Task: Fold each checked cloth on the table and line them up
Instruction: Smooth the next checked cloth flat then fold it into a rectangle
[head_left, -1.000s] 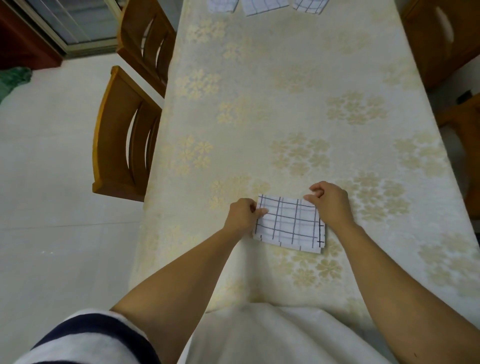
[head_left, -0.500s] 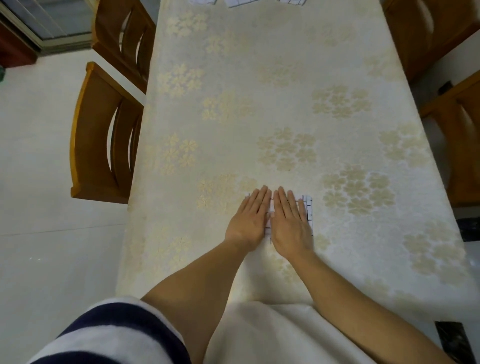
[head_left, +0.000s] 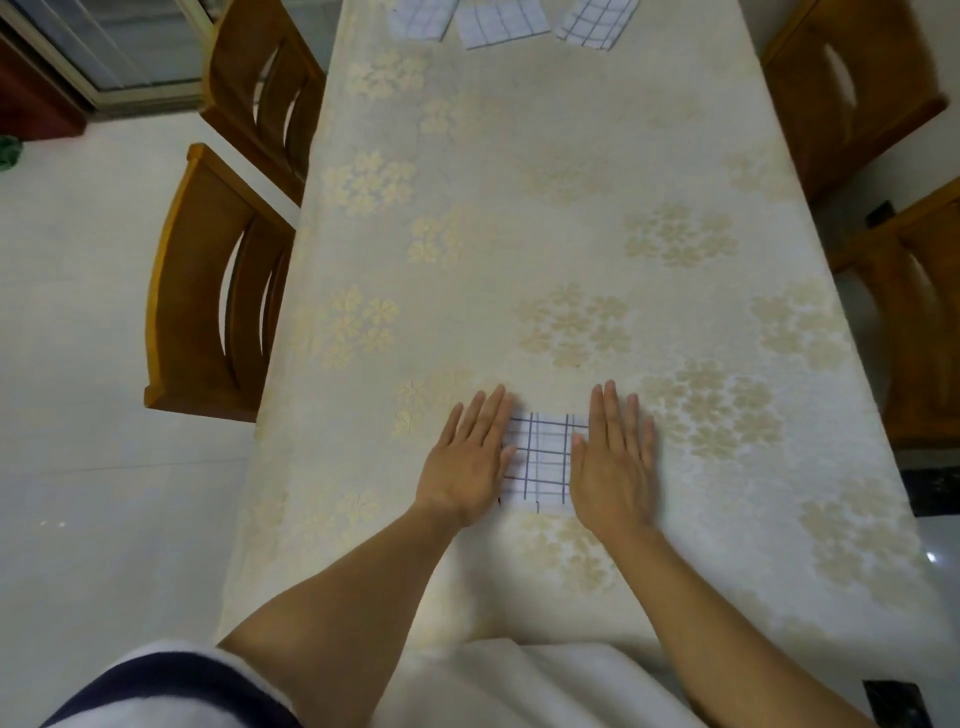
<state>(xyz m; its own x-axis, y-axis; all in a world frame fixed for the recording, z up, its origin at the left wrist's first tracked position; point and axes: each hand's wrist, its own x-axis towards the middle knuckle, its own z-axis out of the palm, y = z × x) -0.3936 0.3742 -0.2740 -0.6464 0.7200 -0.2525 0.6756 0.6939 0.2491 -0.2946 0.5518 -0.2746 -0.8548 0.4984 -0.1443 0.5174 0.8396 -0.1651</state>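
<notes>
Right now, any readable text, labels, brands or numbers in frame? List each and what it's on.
None: no word, label, brand, number or sign can be read in the head view.
The near checked cloth, with the left hand and right hand flat at its sides, shows grid lines only.
The three far cloths show grid lines only.
The tablecloth shows a flower pattern only.

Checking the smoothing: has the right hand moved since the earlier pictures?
Yes: right hand slid rightward, from the middle of the folded cloth to its right edge.

Soft, even, warm indoor light, faint shadows only; slight motion blur on right hand (head_left: 615, 467); wide-angle bowing at frame edges; small glare spot on floor (head_left: 931, 557).
</notes>
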